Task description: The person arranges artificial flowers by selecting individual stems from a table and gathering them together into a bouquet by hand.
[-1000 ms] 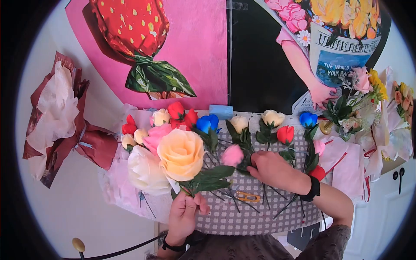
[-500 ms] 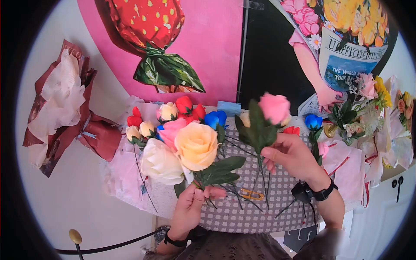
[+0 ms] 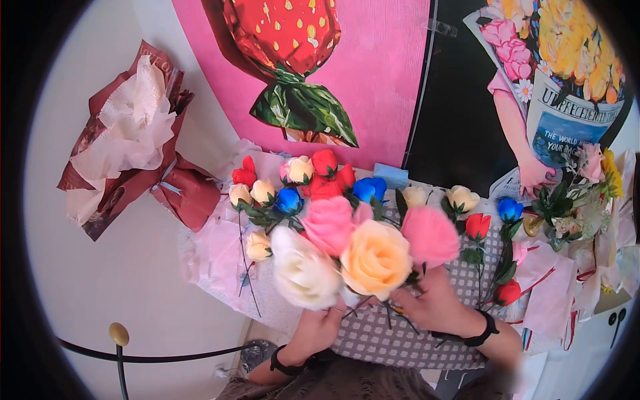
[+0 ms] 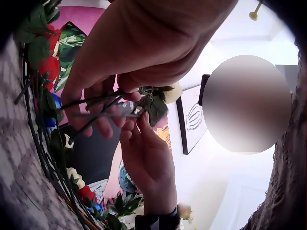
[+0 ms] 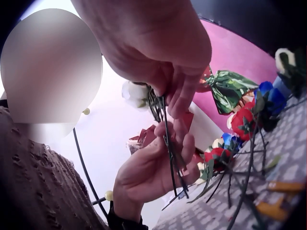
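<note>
My left hand [image 3: 320,330] grips the stems of a bunch of artificial roses: a large white rose [image 3: 303,270], a peach rose [image 3: 377,260] and a pink rose [image 3: 327,225]. Beside the peach bloom is a second pink rose [image 3: 430,237], its stem pinched between my right hand's [image 3: 437,303] thumb and fingers. Both hands are close together over the near part of the table. In the right wrist view the thin dark stems [image 5: 168,139] hang down from the right fingers and pass in front of the left palm. Blooms hide part of the fingers in the head view.
Small roses lie along the table's back, among them a blue rose [image 3: 369,190] and a red rose [image 3: 478,227]. Under them is a grey checked cloth [image 3: 380,343]. A yellow-orange tool [image 5: 278,196] lies nearby. A wrapped bouquet [image 3: 133,147] is at left, more flowers [image 3: 560,200] at right.
My right hand picked the second pink rose up from the table and brought it left to the bunch. The left hand's bunch has come closer to it. The head view has shifted.
</note>
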Demonstrator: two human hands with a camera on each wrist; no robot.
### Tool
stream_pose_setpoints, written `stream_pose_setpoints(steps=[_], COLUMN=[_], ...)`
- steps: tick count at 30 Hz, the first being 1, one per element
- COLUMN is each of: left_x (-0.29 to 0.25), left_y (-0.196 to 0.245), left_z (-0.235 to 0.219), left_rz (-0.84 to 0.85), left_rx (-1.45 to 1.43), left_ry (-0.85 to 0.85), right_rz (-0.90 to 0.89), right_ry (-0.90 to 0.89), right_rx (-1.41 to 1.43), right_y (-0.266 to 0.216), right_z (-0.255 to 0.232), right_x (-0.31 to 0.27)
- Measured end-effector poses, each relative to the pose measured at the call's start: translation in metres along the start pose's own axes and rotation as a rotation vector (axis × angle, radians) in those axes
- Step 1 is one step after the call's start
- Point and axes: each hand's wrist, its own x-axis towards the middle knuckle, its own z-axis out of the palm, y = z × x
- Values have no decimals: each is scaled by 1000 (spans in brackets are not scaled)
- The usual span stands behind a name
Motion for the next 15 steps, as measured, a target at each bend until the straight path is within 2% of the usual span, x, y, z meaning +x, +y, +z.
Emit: stream_pose_setpoints(steps=[1, 2, 4, 5, 6, 7, 8, 10, 11, 15], left_x=[1, 4, 9, 10, 10, 10, 9, 7, 7, 4], left_y=[1, 4, 8, 9, 10, 10, 10, 9, 11, 14], left_z=[-4, -11, -21, -25, -28, -33, -35, -39, -38, -30], left_rz=[-6, -20, -41, -8, 25, 9, 0, 21, 14, 11], left_rx=[4, -102, -213, -335, -456, -501, -503, -447, -448, -474], left_ry=[-4, 30, 66, 173, 283, 315, 320, 265, 267, 263], right_rz=[148, 242, 444, 452, 593, 733, 741, 726, 579, 721], right_ry=[-100, 9, 139, 136, 91, 42, 35, -222, -261, -298], right_rx=[-129, 142, 294, 295, 289, 282, 283, -31, -169, -117], right_y=[-1, 1, -8, -7, -5, -4, 0, 16, 32, 43], right_z=[-12, -13, -31, -37, -41, -43, -40, -24, -14, 2], right_x=[-5, -5, 2, 4, 5, 6, 8, 9, 7, 23])
